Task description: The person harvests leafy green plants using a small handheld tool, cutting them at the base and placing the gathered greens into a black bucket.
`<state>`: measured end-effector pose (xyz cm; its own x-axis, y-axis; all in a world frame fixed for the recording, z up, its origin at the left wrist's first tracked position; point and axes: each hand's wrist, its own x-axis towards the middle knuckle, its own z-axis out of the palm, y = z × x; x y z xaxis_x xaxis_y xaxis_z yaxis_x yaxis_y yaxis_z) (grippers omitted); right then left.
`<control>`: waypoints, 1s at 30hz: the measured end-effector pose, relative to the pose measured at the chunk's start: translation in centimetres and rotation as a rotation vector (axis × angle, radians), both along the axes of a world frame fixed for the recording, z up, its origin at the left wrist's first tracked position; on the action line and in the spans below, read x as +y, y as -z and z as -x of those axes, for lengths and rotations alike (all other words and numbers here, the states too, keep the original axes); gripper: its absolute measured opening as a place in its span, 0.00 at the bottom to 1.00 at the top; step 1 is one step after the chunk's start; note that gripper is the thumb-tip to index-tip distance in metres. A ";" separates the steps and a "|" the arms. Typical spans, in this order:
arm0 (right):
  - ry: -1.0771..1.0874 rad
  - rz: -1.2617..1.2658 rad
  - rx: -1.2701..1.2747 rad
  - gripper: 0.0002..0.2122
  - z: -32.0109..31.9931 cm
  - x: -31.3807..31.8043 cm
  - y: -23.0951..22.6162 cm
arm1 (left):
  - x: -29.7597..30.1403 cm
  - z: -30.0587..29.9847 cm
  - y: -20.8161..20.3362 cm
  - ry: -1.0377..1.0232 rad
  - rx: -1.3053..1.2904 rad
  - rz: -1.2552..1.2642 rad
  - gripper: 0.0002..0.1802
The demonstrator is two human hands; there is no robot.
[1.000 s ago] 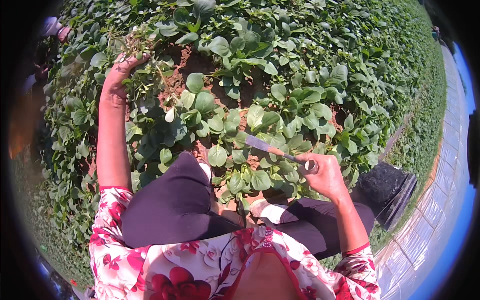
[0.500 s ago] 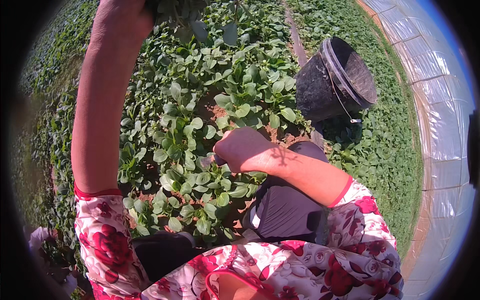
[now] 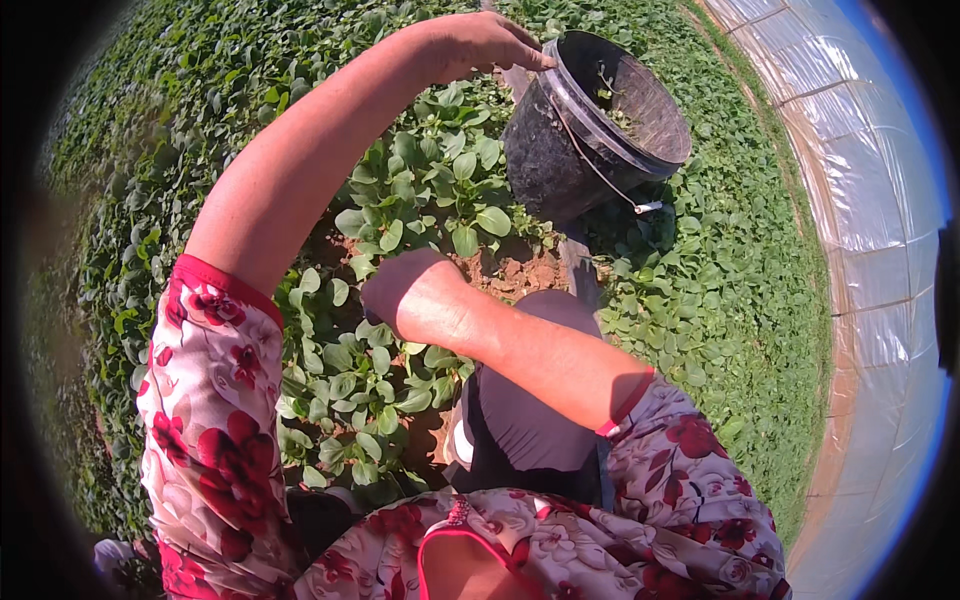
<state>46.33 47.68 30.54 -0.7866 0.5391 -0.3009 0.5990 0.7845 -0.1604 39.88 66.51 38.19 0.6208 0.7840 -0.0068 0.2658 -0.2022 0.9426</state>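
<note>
One left hand (image 3: 500,42), one right hand (image 3: 408,288), one black bucket (image 3: 542,150)

The bucket (image 3: 545,155) is black, the shirt (image 3: 225,440) red-flowered.

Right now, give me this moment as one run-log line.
left hand: at rim of black bucket, contact unclear | right hand: over leafy plants, grip hidden | bucket: green bits inside | far right: plastic sheeting

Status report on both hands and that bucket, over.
Left hand at black bucket rim. Right hand closed, hold hidden. Greens inside bucket. Handle hangs clear of opening.
</note>
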 end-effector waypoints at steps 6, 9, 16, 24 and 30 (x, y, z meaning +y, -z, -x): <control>0.082 0.071 0.039 0.05 -2.5 -0.9 -0.1 | -13.7 25.3 8.5 -0.610 -0.302 0.497 0.17; 0.224 0.144 0.078 0.10 -3.9 -2.3 0.3 | -26.5 38.1 15.5 -0.682 -0.487 0.590 0.16; 0.445 0.557 0.181 0.14 -0.4 -4.8 4.5 | -61.7 43.5 23.1 -1.493 -0.402 0.776 0.20; -0.170 0.618 0.237 0.13 25.4 -16.0 11.3 | -73.0 36.4 37.3 -2.152 -0.109 0.833 0.13; -0.602 0.621 0.250 0.11 35.2 -26.4 13.3 | -75.4 30.4 39.6 -2.099 0.149 0.987 0.22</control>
<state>11.08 21.25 17.21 -0.9650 -0.1881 -0.1827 0.0051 0.6831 -0.7303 9.46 -8.89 -1.46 -0.7844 -0.1531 -0.6010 -0.5232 0.6837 0.5087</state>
